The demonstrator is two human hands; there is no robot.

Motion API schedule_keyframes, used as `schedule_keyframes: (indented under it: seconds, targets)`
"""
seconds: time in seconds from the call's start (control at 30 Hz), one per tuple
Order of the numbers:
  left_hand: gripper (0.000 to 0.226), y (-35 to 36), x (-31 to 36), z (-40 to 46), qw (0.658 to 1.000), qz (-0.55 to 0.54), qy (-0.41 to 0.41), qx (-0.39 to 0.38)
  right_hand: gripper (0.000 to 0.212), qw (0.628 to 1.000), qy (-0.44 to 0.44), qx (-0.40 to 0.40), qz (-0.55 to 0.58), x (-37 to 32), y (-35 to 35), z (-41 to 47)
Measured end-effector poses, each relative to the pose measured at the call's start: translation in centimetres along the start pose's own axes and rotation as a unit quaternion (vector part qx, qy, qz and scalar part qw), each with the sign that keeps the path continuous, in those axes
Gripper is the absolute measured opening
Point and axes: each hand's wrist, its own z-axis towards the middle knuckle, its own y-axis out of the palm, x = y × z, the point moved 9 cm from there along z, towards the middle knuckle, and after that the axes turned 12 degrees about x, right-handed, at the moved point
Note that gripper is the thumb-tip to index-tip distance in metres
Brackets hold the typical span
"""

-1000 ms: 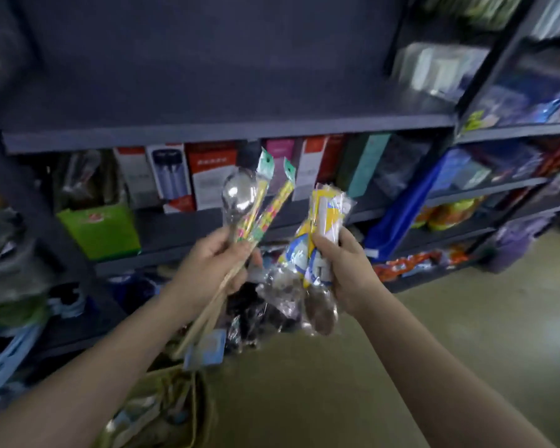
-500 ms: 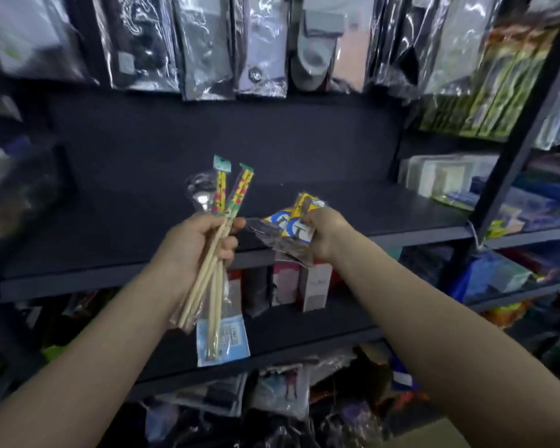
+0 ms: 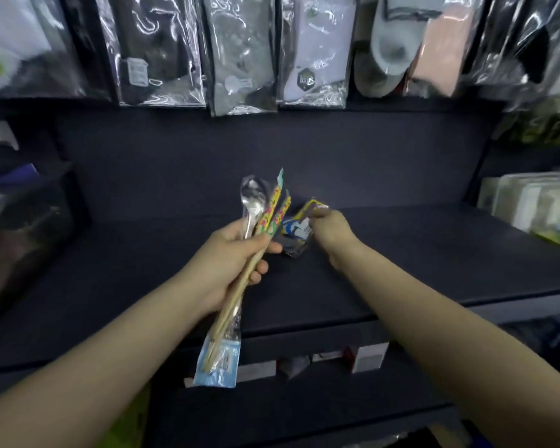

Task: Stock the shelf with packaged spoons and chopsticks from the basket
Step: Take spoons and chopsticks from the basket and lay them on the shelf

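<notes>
Shelf [image 3: 401, 253] space lies bare and dark under our hands, so we risk dropping the yellow-and-blue spoon packets [image 3: 296, 229], clenched in our right hand [image 3: 328, 231] low over it, crooked or too near the front edge. Smaller still, the chopsticks [image 3: 240, 286] and clear-wrapped spoon [image 3: 253, 202] bunched in our left hand [image 3: 230, 260], fingers [image 3: 261, 273] wrapped tight, could slide out of their slick sleeves while we attend to the right.
</notes>
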Motion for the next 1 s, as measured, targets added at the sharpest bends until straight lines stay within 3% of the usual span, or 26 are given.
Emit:
schedule_keyframes:
  seconds: [0.13, 0.2, 0.37, 0.5, 0.57, 0.63, 0.73, 0.83, 1.0]
  targets:
    - [0.016, 2.6, 0.7, 1.0, 0.997, 0.047, 0.065, 0.003, 0.031, 0.972, 0.036, -0.197, 0.122, -1.9, 1.3, -5.9]
    - [0.018, 4.1, 1.6, 1.4, 0.982, 0.128, 0.139, 0.007, 0.022, 0.966, 0.013, -0.231, 0.118, -2.1, 1.2, -6.4]
    - [0.025, 8.2, 3.0, 1.9, 0.918, 0.308, 0.246, -0.044, 0.019, 0.956, 0.046, -0.231, 0.175, -1.7, -0.9, -4.2]
    - [0.024, 8.6, 5.2, 3.7, 0.785, 0.498, 0.362, 0.075, 0.024, 0.95, 0.114, -0.155, 0.245, -0.5, -4.5, 0.3]
    - [0.02, 8.5, 4.5, 5.9, 0.741, 0.573, 0.329, 0.117, 0.024, 0.952, 0.135, -0.107, 0.252, 0.4, -6.9, 2.6]
    - [0.024, 8.7, 2.2, 8.3, 0.709, 0.647, 0.254, 0.113, 0.025, 0.96, 0.132, -0.084, 0.234, 1.6, -9.1, 4.8]
    - [0.046, 8.7, -0.7, 10.3, 0.68, 0.705, 0.169, 0.106, 0.024, 0.991, 0.065, -0.065, 0.097, 3.7, -12.3, 8.2]
    - [0.051, 10.1, -1.1, 10.5, 0.675, 0.706, 0.184, 0.114, 0.018, 0.994, -0.042, 0.0, -0.101, 5.3, -16.9, 12.8]
    - [0.037, 18.3, 1.0, 7.2, 0.716, 0.593, 0.367, 0.033, 0.03, 0.882, -0.164, 0.094, -0.432, 6.1, -25.3, 17.3]
